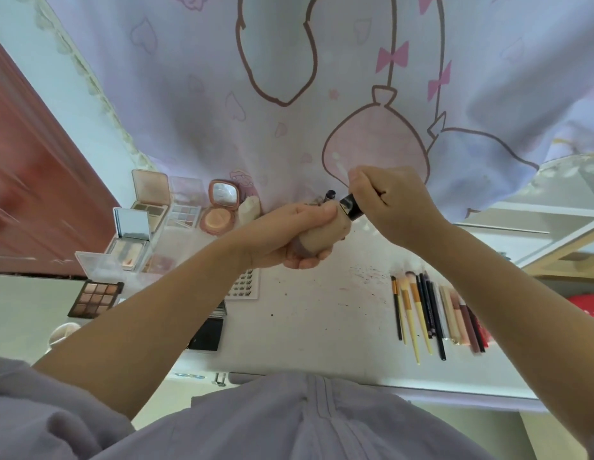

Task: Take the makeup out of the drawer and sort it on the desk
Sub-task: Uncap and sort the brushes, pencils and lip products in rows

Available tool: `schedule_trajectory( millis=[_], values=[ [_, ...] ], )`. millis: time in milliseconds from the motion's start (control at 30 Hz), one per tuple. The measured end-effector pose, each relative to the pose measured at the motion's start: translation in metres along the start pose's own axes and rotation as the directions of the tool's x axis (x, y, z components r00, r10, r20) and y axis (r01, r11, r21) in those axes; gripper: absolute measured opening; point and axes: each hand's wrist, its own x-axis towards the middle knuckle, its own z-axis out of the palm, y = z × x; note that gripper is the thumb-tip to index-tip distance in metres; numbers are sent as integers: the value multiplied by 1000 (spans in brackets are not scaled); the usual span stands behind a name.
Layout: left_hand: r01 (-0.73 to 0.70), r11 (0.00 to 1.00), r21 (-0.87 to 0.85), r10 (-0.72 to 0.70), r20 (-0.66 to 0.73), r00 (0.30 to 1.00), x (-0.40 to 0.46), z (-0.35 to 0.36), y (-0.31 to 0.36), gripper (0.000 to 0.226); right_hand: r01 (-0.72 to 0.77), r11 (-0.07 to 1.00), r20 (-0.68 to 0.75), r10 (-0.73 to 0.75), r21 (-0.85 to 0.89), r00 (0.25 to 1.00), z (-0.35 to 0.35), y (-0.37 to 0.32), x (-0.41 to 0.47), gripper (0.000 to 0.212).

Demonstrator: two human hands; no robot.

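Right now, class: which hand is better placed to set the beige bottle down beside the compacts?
The left hand: it grips the beige bottle and is nearer the compacts; the right hand holds only the black cap.

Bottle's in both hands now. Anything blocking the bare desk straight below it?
Nothing visible. The left hand grips the bottle, the right hand its black cap. The desk below is bare; palettes lie left, brushes right.

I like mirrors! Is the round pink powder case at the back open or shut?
Open. The round pink powder compact has its lid up, mirror showing, peach powder visible below.
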Motion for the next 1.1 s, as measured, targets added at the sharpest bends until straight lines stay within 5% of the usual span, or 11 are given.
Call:
schedule_trajectory(
  millis=[67,200,333,433,600,733,900,1033,1100],
  values=[
    [-15,998,67,17,-30,999,-1,-3,3,35,-24,999,83,26,-28,996,1,6,-2,46],
    [-77,969,236,108,-121,987,-1,-3,0,24,-309,951,317,298,-17,901,0,15,1,55],
    [-71,985,154,88,-101,991,-2,-4,-4,35,-232,972,442,191,40,877,-11,20,4,25],
    [-66,983,169,88,-122,989,-3,-7,-4,35,-310,929,551,154,202,820,-21,23,3,7],
    [-71,966,251,112,-153,982,-1,-8,0,29,-473,869,557,323,147,765,-18,20,6,51],
    [-58,965,257,102,-158,982,-2,-11,-3,16,-429,874,639,198,227,743,-26,21,5,7],
    [-62,968,242,103,-161,982,-2,-12,-7,17,-495,862,647,318,107,693,-23,15,8,39],
    [-56,969,241,97,-165,981,-3,-17,-7,22,-399,910,645,241,109,726,-22,16,10,8],
    [-52,971,232,92,-169,981,-4,-19,-8,26,-447,880,664,241,158,708,-24,15,12,15]
  ],
)
